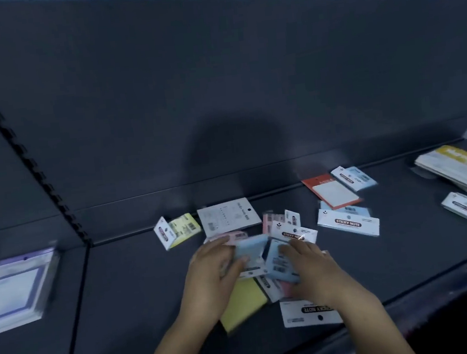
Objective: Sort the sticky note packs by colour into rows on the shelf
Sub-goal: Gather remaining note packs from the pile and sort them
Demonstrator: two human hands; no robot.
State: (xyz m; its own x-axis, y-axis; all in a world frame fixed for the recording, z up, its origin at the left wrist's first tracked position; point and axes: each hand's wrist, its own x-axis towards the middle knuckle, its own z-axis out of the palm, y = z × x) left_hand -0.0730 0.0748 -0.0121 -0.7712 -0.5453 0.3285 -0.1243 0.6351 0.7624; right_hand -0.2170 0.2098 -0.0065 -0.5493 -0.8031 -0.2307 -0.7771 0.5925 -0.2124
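A jumble of sticky note packs lies in the middle of the dark shelf (140, 290). My left hand (211, 277) grips a light blue pack (250, 251) at its left side. My right hand (311, 266) presses on another light blue pack (279, 264) beside it. Under my hands lie a yellow pack (245, 302), a pink pack (286, 288) and a white-headed pack (307, 313). Further back sit a small yellow pack (179, 230), a white card pack (227, 216) and pink packs (273, 220). To the right lie blue packs (348, 221), (354, 177) and a red-headed pack (332, 192).
A purple-framed stack of pads (16, 289) lies on the neighbouring shelf section at left. Yellow and white booklets (462, 173) are piled at the far right, with a white-headed pack (464, 206) in front. The dark back panel (217, 92) rises behind; the shelf's front edge (412, 296) runs bottom right.
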